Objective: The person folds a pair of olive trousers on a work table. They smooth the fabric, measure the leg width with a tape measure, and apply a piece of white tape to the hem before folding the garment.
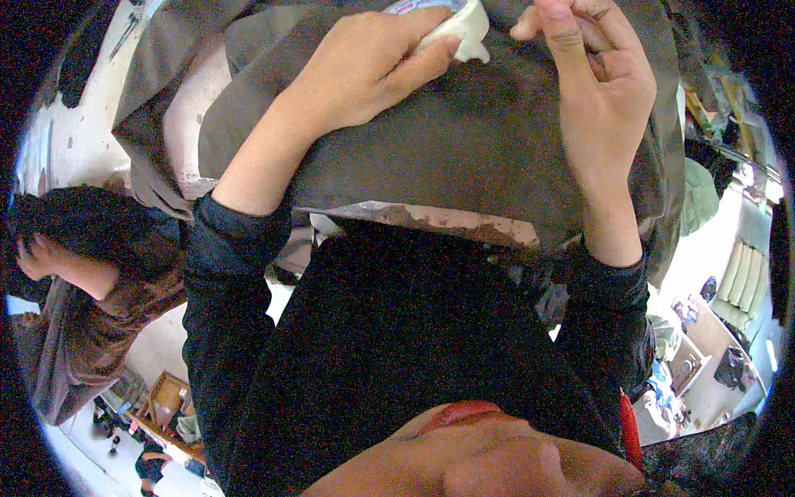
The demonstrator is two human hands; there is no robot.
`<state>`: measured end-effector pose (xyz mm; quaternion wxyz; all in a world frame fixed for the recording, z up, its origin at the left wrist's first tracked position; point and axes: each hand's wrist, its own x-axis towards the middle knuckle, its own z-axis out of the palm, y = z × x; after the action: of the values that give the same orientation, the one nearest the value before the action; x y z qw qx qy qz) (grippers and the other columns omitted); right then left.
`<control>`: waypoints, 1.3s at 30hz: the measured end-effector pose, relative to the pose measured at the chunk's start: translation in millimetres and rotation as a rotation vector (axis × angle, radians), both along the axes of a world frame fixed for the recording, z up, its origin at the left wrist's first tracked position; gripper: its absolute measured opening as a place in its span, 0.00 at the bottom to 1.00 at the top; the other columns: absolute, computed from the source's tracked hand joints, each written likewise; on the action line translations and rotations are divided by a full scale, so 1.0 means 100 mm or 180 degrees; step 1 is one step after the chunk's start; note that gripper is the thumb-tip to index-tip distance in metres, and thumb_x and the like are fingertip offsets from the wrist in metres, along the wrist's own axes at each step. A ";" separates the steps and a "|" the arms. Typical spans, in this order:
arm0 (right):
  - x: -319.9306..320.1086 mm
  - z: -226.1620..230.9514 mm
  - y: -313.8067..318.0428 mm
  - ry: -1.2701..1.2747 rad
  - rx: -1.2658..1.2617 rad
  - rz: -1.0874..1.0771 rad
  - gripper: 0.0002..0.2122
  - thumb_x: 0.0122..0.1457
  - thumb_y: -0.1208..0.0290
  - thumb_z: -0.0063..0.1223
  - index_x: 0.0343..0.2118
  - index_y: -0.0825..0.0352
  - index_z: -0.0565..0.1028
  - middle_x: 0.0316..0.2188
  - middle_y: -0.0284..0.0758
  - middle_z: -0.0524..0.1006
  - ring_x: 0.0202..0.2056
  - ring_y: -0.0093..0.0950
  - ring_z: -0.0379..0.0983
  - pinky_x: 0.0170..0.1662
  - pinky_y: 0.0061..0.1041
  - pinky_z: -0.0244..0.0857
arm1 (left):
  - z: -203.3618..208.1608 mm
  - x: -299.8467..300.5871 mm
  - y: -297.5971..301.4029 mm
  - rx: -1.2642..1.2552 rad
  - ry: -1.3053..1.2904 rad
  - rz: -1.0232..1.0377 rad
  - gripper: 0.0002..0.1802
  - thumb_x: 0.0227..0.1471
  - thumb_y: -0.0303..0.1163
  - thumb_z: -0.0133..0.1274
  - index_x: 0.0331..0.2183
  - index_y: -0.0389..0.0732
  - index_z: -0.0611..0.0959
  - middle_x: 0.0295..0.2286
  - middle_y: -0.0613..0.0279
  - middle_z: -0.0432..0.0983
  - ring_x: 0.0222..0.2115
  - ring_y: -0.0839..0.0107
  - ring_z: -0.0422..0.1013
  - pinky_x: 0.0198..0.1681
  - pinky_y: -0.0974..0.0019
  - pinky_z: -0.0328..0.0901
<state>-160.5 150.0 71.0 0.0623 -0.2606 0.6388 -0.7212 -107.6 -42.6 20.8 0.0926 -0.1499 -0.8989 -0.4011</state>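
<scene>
Red and slender, one pen-like thing [629,431] at lower right, beside dark hair, lower end hard to make out. Just beyond, two black sleeves [232,273], ending on the forearms, and two bare hands. Left hand [364,70] with thumb and fingers closed around one tape roll [468,31], near the top of the view. Right hand [609,91] apart from the roll, thumb and fingers bent close together, partly cut off above; whether pinching anything, cannot tell. Only part of the roll visible: top cut off, left portion covered by the left hand. Cream-white and curved, with bluish print on a pale face and a loose, ragged end jutting out at right. Held above one grey-brown cloth [431,157], wide and creased beneath both hands. Along the cloth's near edge, one strip of worn, chipped tabletop [464,222]. Farther left, one co-worker in brown [91,340], one hand [41,257] visible, other hand not discernible. Farthest off, one wooden box [170,398] at lower left, contents blurred, and pale ribbed padding [743,282] at right, bent by the lens.
</scene>
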 end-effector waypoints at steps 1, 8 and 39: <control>-0.02 0.02 0.02 -0.0227 -0.0171 0.0185 0.03 0.61 0.81 0.55 0.30 0.72 0.75 0.29 0.32 0.78 0.32 0.18 0.74 0.39 0.17 0.67 | -0.02 0.00 0.00 0.0084 -0.0102 0.0005 0.16 0.61 0.40 0.45 0.43 0.38 0.75 0.29 0.45 0.75 0.30 0.45 0.73 0.35 0.52 0.66; -0.14 -0.24 0.09 0.1116 0.1358 0.0110 0.10 0.53 0.68 0.64 0.37 0.64 0.81 0.32 0.32 0.81 0.33 0.25 0.78 0.38 0.25 0.70 | -0.10 0.01 0.01 -0.0393 -0.0093 0.0273 0.17 0.62 0.41 0.46 0.47 0.42 0.76 0.27 0.46 0.77 0.30 0.45 0.76 0.32 0.54 0.68; -0.08 -0.35 0.07 -0.0412 0.0266 0.0799 0.06 0.60 0.82 0.57 0.38 0.78 0.78 0.36 0.38 0.80 0.38 0.22 0.77 0.45 0.20 0.71 | 0.11 0.06 0.02 0.1002 -0.0255 0.0200 0.16 0.60 0.34 0.49 0.25 0.35 0.79 0.14 0.60 0.66 0.16 0.77 0.61 0.20 0.68 0.56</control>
<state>-168.6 156.8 36.5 0.2038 -0.2885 0.6254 -0.6958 -101.5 -40.7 31.6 0.0914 -0.0893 -0.8322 -0.5395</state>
